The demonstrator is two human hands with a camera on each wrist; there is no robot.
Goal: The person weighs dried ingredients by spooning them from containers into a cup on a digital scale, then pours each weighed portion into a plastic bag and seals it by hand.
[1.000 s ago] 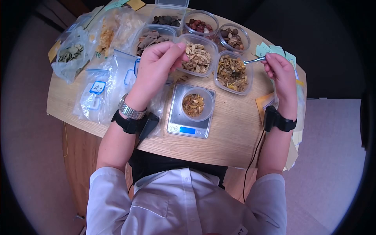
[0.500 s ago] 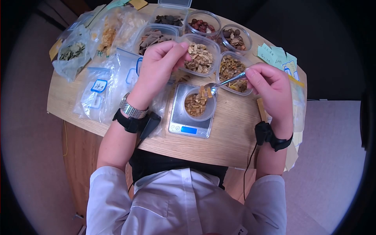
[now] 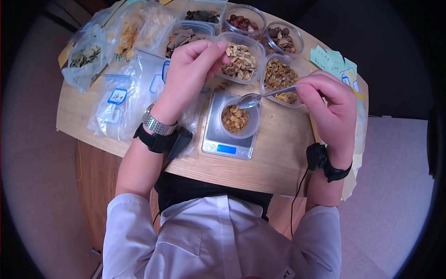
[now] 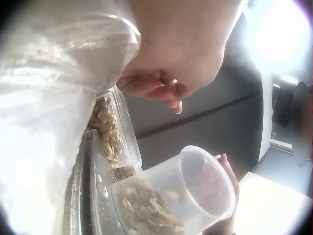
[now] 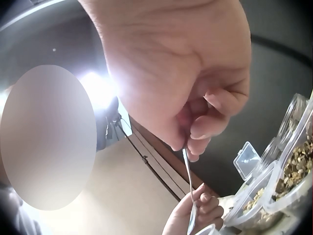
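Dark wall (image 3: 385, 65) beyond, and here's the wooden table (image 3: 278, 165), its far side crowded with tubs and bags (image 3: 83, 76). The digital scale (image 3: 213, 125) carries the clear plastic cup (image 3: 255, 122). Left hand (image 3: 188, 69) raised, fingers loosely curled, nothing seen in them; right hand (image 3: 332, 100) pinches the spoon (image 3: 250, 101) by its handle. And the change: its bowl, loaded a moment ago, looks emptied over the cup, so yellowish pieces (image 3: 234, 121) seem added.
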